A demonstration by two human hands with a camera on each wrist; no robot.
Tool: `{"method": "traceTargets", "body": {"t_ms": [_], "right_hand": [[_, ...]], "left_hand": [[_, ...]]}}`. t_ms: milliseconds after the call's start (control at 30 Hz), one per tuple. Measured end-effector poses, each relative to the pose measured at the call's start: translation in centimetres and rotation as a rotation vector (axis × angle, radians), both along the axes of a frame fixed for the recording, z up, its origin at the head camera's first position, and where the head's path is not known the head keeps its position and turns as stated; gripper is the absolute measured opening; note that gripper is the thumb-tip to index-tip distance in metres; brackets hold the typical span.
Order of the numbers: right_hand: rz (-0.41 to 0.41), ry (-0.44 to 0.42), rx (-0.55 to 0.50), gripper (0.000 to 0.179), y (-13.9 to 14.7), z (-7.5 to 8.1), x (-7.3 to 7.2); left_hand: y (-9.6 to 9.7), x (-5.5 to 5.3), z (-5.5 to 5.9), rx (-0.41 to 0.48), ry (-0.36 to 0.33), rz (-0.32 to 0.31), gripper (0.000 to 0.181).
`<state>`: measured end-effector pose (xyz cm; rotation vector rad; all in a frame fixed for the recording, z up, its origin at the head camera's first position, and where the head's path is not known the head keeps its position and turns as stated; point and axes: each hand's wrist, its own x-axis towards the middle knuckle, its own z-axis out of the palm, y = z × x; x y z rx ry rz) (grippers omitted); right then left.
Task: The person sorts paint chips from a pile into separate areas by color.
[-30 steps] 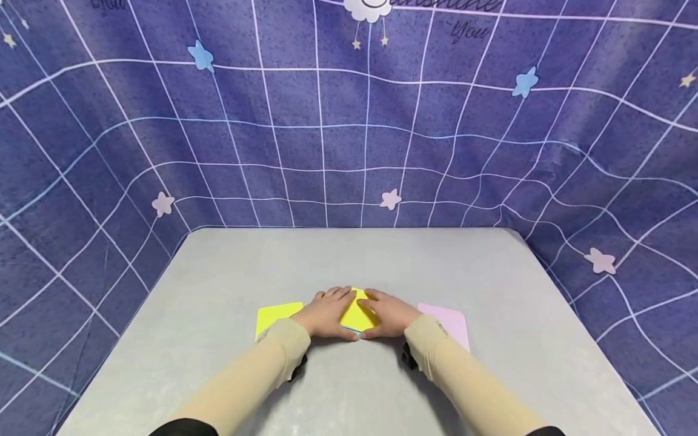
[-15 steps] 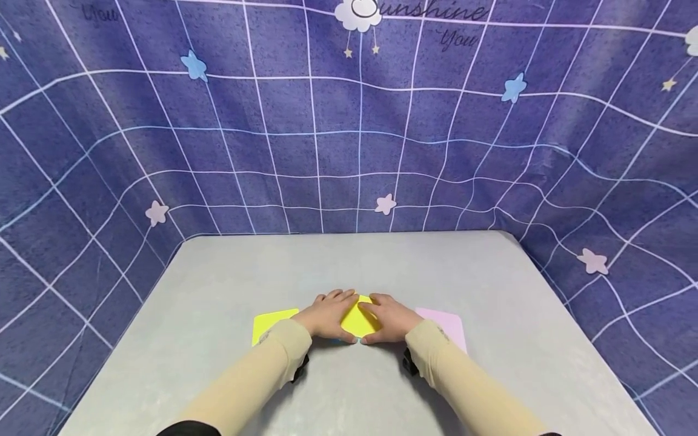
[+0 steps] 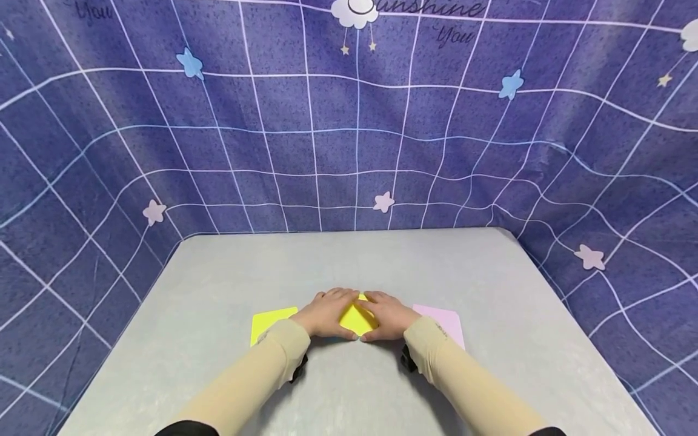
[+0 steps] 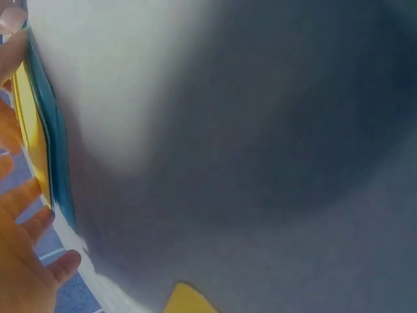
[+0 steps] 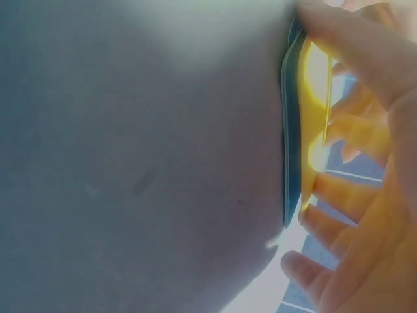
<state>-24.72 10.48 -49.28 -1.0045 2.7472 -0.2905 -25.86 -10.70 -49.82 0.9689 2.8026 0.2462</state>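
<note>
Between my two hands lies a thin yellow sheet (image 3: 357, 320) with rounded corners, on top of a blue sheet (image 4: 60, 156). My left hand (image 3: 329, 313) touches the left side of this stack, its fingers at the far edge and its thumb at the near corner. Mirroring it, my right hand (image 3: 389, 316) rests along the right side with fingers spread and extended. The thumbtips come close together at the near edge. From the right wrist view, the blue sheet (image 5: 293, 130) and yellow sheet (image 5: 314, 98) appear almost edge-on, slightly bowed. Fingers cover parts of both sides.
Another yellow sheet (image 3: 269, 320) lies on the grey table (image 3: 349, 260) to the left, partly behind my left sleeve. A pink sheet (image 3: 446, 321) lies to the right beside my right sleeve. A blue-purple grid-patterned curtain (image 3: 338, 151) surrounds the table's back and sides.
The blue edge seen at the front of the stack a second ago is now mostly out of sight. Both hands stay around the stack with little movement; the head view shifts slightly.
</note>
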Motion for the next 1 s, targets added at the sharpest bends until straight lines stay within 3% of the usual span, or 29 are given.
{"method": "traceTargets", "body": {"t_ms": [167, 333, 567, 1000], "right_hand": [[0.026, 0.017, 0.005, 0.082, -0.3, 0.7, 0.2], [0.032, 0.014, -0.028, 0.082, -0.7, 1.9, 0.5], [0.028, 0.010, 0.012, 0.084, -1.4, 2.0, 0.8], [0.084, 0.017, -0.012, 0.086, -3.4, 1.8, 0.9]], "left_hand": [[-0.3, 0.3, 0.5, 0.033, 0.091, -0.036, 0.099], [-0.8, 0.4, 0.5, 0.024, 0.159, -0.020, 0.102], [-1.7, 1.1, 0.8, 0.036, 0.179, -0.019, 0.102], [-4.4, 2.6, 1.3, 0.060, 0.184, 0.024, 0.102]]}}
